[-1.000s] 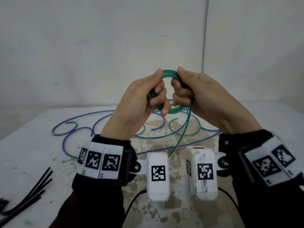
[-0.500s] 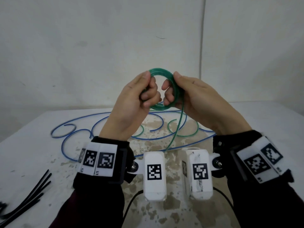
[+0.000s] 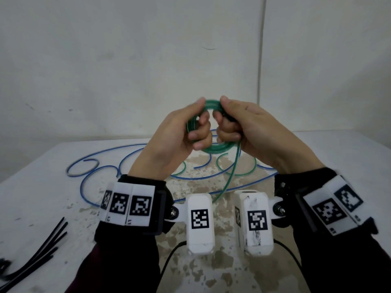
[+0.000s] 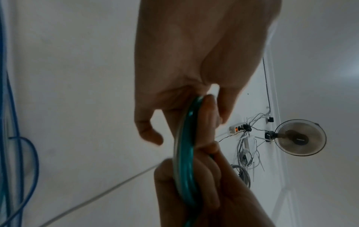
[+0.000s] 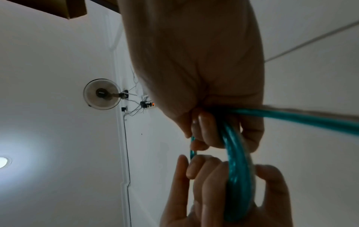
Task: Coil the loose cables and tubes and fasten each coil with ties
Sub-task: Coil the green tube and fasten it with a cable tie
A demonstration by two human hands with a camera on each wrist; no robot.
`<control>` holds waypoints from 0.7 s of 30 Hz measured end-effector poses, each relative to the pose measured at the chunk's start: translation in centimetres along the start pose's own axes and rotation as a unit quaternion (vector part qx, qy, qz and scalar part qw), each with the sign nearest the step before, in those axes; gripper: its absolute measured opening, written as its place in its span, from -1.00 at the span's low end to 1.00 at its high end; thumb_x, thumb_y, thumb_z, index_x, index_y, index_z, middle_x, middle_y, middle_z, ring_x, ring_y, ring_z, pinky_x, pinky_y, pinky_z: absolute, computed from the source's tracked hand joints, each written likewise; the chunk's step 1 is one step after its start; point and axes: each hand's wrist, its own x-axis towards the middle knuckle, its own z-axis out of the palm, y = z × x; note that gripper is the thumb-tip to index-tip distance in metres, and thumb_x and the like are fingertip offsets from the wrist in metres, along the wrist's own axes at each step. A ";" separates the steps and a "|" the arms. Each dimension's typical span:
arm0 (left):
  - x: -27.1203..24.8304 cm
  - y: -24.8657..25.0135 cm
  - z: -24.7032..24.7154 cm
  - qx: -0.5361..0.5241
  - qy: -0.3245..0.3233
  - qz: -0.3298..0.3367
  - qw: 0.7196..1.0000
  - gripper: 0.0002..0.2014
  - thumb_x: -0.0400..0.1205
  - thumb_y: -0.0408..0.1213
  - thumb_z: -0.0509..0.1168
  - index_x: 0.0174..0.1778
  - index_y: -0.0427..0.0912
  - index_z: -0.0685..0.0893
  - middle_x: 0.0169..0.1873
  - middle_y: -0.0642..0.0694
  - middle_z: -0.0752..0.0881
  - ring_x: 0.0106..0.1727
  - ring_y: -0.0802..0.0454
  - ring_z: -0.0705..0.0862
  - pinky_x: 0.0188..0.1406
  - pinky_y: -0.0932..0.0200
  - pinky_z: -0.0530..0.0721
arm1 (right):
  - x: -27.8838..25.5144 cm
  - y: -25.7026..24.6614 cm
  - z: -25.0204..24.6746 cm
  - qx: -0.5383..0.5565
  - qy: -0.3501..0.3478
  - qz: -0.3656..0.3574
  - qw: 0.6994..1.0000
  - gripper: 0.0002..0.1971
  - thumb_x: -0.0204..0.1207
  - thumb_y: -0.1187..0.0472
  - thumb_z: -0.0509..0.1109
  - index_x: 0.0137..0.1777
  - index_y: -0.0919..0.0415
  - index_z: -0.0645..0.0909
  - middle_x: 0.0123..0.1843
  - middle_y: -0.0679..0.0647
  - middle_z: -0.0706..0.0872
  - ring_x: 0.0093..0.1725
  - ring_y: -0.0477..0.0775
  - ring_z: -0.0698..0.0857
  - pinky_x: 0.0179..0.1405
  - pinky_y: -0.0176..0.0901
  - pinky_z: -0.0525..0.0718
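A green tube is wound into a small coil (image 3: 213,148) held upright above the table. My left hand (image 3: 179,132) grips the coil's left side with thumb on top and fingers curled through the ring. My right hand (image 3: 243,127) grips its right side the same way. A loose green tail (image 3: 229,176) hangs from under the right hand down to the table. In the left wrist view the coil (image 4: 185,153) runs edge-on between both hands; in the right wrist view the coil (image 5: 237,176) passes through both fists. A long blue tube (image 3: 101,166) lies in loose loops on the table.
A bundle of black ties (image 3: 40,252) lies at the near left of the white table (image 3: 42,187). More green loops (image 3: 243,166) rest on the table behind the hands. A white wall stands close behind the table.
Both hands have kept their grip on the green coil while turning it; the right hand's fingers shifted down its side and the tail hangs slightly further right.
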 end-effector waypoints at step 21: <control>0.2 0.0 0.2 -0.035 0.046 0.059 0.997 -0.62 0.77 -0.16 -0.02 -0.38 -0.17 0.32 -0.66 0.07 0.23 -0.65 0.15 0.18 -0.52 0.26 0.16 | 0.1 0.1 -0.1 0.024 0.004 -0.012 1.000 -0.63 0.75 0.16 0.02 -0.12 0.30 0.58 -0.45 0.06 0.55 -0.35 0.01 0.63 -0.19 -0.29 0.66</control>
